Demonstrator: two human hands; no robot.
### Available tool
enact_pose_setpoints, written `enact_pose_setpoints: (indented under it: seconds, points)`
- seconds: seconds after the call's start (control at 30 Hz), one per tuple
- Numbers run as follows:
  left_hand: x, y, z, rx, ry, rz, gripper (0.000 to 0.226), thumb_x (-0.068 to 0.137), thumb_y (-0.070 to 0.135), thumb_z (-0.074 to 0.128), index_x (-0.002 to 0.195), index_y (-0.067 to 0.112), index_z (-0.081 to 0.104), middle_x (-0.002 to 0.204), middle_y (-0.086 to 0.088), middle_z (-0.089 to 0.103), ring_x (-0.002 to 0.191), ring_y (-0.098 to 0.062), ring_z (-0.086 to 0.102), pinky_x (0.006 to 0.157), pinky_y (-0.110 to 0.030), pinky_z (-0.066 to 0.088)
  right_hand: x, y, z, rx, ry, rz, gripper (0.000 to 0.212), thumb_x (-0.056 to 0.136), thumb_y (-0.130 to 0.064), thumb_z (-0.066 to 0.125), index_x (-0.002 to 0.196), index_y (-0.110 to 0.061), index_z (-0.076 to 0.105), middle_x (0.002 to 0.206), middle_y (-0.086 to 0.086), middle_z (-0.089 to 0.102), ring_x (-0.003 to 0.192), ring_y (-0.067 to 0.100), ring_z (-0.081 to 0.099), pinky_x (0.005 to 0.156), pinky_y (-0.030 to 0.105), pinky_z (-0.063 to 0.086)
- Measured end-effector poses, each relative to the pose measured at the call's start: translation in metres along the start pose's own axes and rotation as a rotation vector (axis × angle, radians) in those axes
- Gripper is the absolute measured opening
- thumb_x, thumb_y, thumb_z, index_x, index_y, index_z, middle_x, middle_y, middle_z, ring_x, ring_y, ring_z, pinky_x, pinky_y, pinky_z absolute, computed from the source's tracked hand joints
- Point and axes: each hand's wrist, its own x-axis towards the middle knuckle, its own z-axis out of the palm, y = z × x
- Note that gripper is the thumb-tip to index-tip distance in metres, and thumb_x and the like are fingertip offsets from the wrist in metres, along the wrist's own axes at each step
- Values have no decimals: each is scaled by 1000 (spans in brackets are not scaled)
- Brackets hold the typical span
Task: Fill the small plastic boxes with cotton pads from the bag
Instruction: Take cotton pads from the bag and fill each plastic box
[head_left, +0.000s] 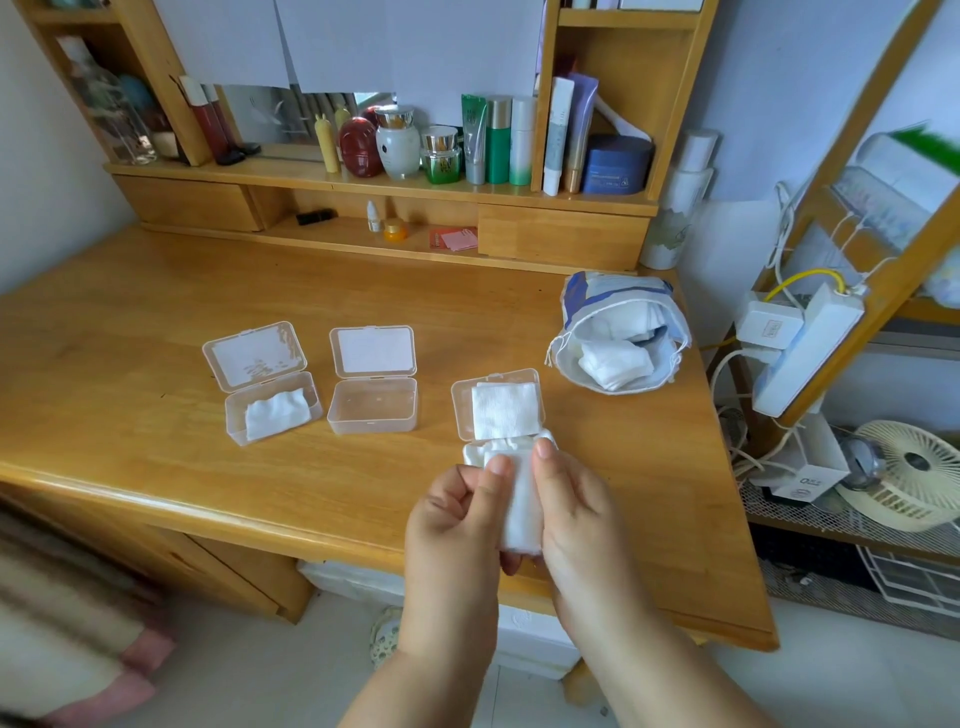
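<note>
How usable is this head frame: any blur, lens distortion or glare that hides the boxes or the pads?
Head view: even daylight, soft shadows, no glare on the three clear boxes. Wide-angle bending curves the desk edge and shelf posts. Motion blur smears the bottom-left corner and the green item at top right. The hands and the pad stack they hold are sharp enough; the bag reads clearly.

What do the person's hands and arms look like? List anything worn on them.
Left hand and right hand are bare: no gloves, rings, watch or bracelets visible. Both forearms are uncovered to the frame's bottom edge, with no sleeves showing. Fingernails are short and unpainted.
</note>
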Motion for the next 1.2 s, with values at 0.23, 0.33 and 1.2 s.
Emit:
enact_pose_setpoints:
  seconds: [0.23,0.33,1.2]
  points:
    - [-1,-3,-10,142,-14,13,23,88,38,56,94,16,57,61,-11,60,49,-17,53,46,-26,43,3,5,-9,-204,22,-29,34,90,-41,54,74,-11,61,62,18,58,54,34,53,51,40,45]
    - [-5,-6,-16,268,-93,109,26,83,20,69,96,35,52,72,-23,64,63,-22,55,60,-34,44,4,7,-16,-349,5,-63,28,95,-29,53,68,-21,57,53,-8,51,52,8,45,52,27,38]
    - [62,-6,-26,957,-35,275,21,84,19,64,100,33,67,56,13,52,47,-3,45,47,-17,36,44,1,-49,-1027,-250,-614,16,84,-11,59,98,-17,65,91,-4,68,78,22,60,67,34,49]
